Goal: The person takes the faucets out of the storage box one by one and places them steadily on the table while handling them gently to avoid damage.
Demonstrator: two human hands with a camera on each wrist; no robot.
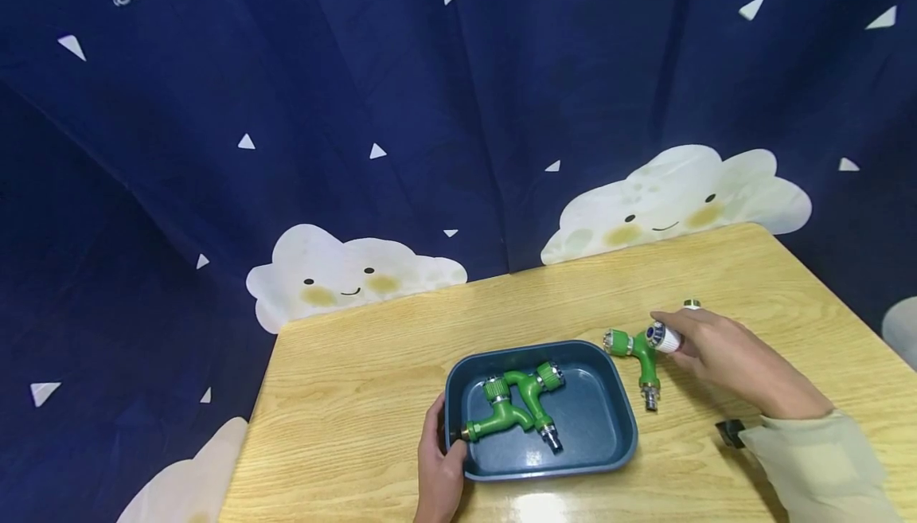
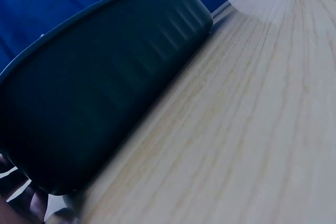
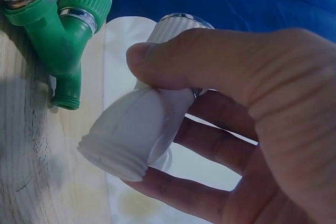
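Pale sleeve (image 1: 817,463) at the lower right, with a small black object (image 1: 731,433) beside it, leads up to the person's right hand (image 1: 723,352). Thumb and fingers of that hand curl around a white tap (image 3: 142,124), grasping it by the body and ribbed handle; the right wrist view shows its threaded end tilted down and to the left. Whether the white tap touches the table cannot be told.

Just to its left, a green tap (image 1: 647,360) lies on the wooden table (image 1: 344,396), its ribbed handle near the right rim of a blue tray (image 1: 587,415). Inside the tray, toward the left and middle, two smaller-looking taps (image 1: 503,414), also green, lie close together; the silver end of the right one points toward the near rim.

The left hand (image 1: 440,471) grips the tray at its left rim, thumb over the edge, fingers against the outer wall.

Behind the table hangs a navy curtain (image 1: 401,77) printed with white triangles and smiling clouds (image 1: 673,177).
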